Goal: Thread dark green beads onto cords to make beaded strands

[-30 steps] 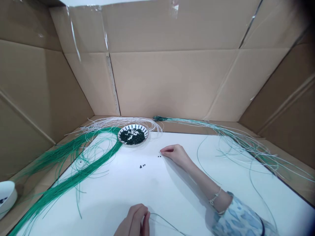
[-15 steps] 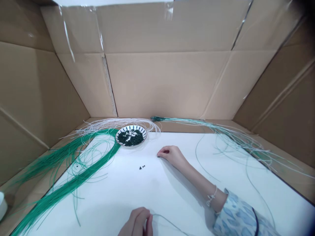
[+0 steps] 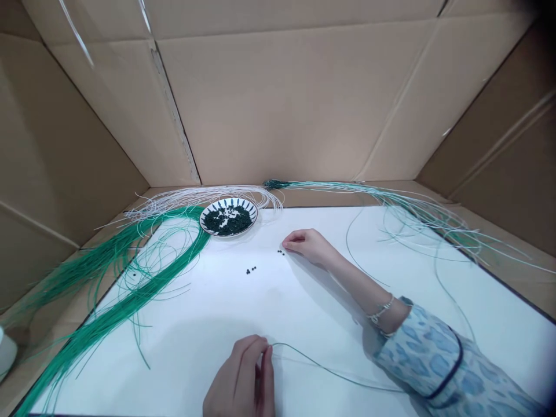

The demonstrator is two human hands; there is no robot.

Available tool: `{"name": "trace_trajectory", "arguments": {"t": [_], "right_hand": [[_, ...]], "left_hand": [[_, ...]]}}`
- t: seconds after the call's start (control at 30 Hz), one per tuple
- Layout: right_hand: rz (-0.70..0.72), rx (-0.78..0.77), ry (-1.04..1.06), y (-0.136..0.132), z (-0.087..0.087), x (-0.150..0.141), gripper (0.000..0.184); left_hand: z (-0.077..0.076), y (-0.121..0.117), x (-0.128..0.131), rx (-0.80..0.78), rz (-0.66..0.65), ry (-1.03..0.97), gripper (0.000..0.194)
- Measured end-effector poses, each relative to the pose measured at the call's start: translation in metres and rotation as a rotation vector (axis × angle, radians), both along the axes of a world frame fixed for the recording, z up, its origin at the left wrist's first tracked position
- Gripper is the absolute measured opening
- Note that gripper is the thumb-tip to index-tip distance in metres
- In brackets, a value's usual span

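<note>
My left hand [image 3: 241,376], at the bottom middle, is closed in a pinch on the end of a thin green cord [image 3: 330,369]. The cord curves right across the white board, passing near my right sleeve. My right hand [image 3: 310,244] rests farther out on the board, its thumb and fingertips pressed together. Whether those fingertips hold a bead is too small to tell. Just below and left of them lie a few tiny dark beads [image 3: 281,252]. Another small group of dark beads [image 3: 251,270] sits farther left.
A striped-rim plate [image 3: 252,204] of dark beads stands at the back left. Green cord bundles [image 3: 143,296] spread along the left, with white cords [image 3: 182,201] behind. Cords tied with a dark end [image 3: 274,184] run rightward. Cardboard walls [image 3: 295,110] enclose the white board [image 3: 174,347].
The view has tipped downward, showing more of the board's front. My right fingertips have drawn slightly right, leaving a few beads visible beside them. The left hand keeps its pinch on the cord.
</note>
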State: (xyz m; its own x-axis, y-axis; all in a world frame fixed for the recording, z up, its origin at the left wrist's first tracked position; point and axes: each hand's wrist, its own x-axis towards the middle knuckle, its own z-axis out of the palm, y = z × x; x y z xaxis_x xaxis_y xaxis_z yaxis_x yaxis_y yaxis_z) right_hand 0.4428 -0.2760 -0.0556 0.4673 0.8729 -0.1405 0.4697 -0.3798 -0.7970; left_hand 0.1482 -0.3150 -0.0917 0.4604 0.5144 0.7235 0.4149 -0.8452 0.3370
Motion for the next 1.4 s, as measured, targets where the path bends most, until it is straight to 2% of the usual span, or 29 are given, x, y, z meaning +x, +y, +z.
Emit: {"name": "trace_trajectory", "arguments": {"t": [0.5,0.7,1.07,1.4], "right_hand": [[0.006,0.074,-0.077,-0.013,0.010,-0.011,0.012],[-0.027,0.066,-0.009,-0.012,0.007,-0.006,0.013],[-0.053,0.031,0.140,-0.010,0.001,0.002,0.016],[-0.022,0.058,-0.110,-0.014,0.007,-0.006,0.013]], "left_hand": [[0.003,-0.002,-0.001,-0.085,-0.058,0.000,0.015],[0.003,-0.004,0.000,-0.092,-0.046,-0.006,0.008],[0.004,-0.006,-0.001,-0.097,-0.039,-0.001,0.009],[0.001,-0.006,0.002,-0.080,-0.025,-0.025,0.010]]}}
